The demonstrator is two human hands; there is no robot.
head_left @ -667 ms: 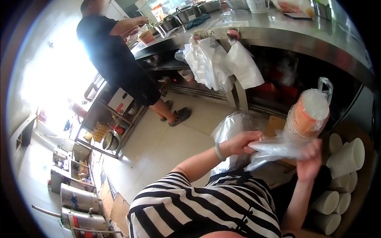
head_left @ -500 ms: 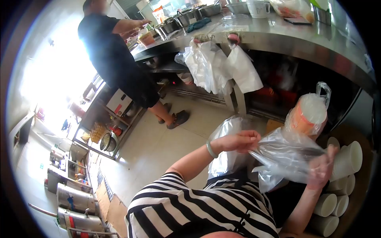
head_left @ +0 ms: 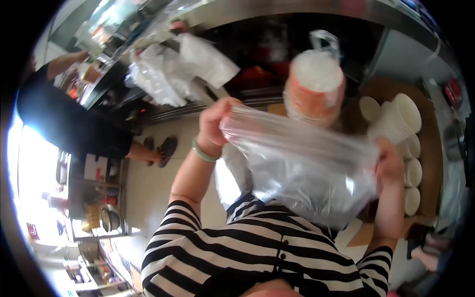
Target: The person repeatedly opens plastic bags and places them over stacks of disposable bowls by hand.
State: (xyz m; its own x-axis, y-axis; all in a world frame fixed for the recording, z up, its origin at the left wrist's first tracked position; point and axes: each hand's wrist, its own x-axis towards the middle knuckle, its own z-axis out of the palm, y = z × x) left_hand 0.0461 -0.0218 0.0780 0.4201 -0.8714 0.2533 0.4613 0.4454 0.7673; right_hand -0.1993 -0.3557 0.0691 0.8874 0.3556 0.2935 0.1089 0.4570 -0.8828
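Observation:
A clear plastic bag [head_left: 302, 168] is stretched wide in front of my striped shirt. My left hand [head_left: 216, 123], with a pale green bangle at the wrist, is closed on one upper corner of it. At the opposite side my right hand [head_left: 390, 164] grips the other corner, its fingers partly blurred. Just beyond the bag stands a stack of orange-and-white tubs [head_left: 316, 91] wrapped in clear plastic, with the wrapping's loops sticking up. Close to my right hand, a stack of white paper cups [head_left: 400, 119] leans in a cardboard box [head_left: 429, 183].
White plastic bags [head_left: 163, 74] hang from the steel counter [head_left: 277, 11] ahead. At the left a person in dark clothes [head_left: 64, 116] stands at the counter. More cups [head_left: 412, 173] lie in the box. Tiled floor [head_left: 153, 190] shows to the left.
My hands have moved apart, and the bag between them is now spread wide instead of bunched. The view has turned right and down, bringing the cup box more fully into sight.

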